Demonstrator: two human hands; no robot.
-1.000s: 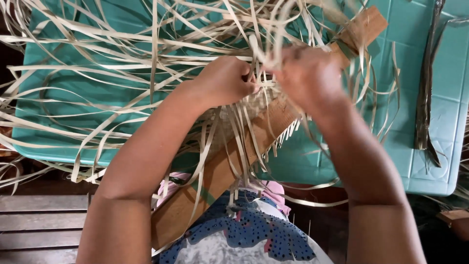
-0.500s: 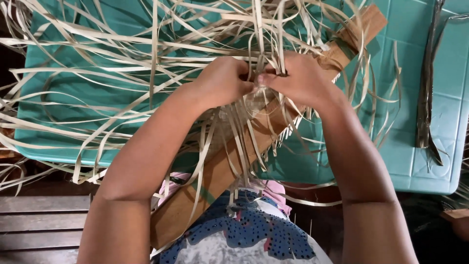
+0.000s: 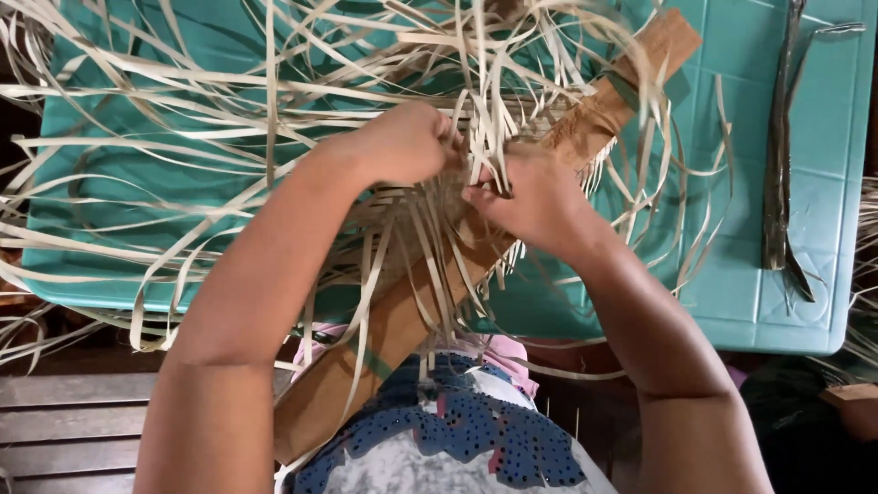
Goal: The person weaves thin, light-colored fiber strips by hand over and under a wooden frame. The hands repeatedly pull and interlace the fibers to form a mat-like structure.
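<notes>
My left hand [image 3: 407, 142] and my right hand [image 3: 535, 197] meet over a small woven patch of pale straw strips [image 3: 430, 206]. Both pinch thin strips at the weave's upper edge, fingertips almost touching. The weave rests on a long wooden board [image 3: 384, 334] that slants from my lap up to the upper right. Many loose pale strips [image 3: 229, 137] fan out from the weave in all directions, over my forearms and the teal plastic table [image 3: 750, 302].
A dark green leaf strip [image 3: 779, 155] lies along the right side of the teal table. Wooden floor planks [image 3: 64, 430] show at lower left. My patterned blue and grey clothing [image 3: 457, 439] fills the bottom centre.
My right hand has come down and left from the board's upper part to join the left hand at the weave. The left hand stayed roughly in place.
</notes>
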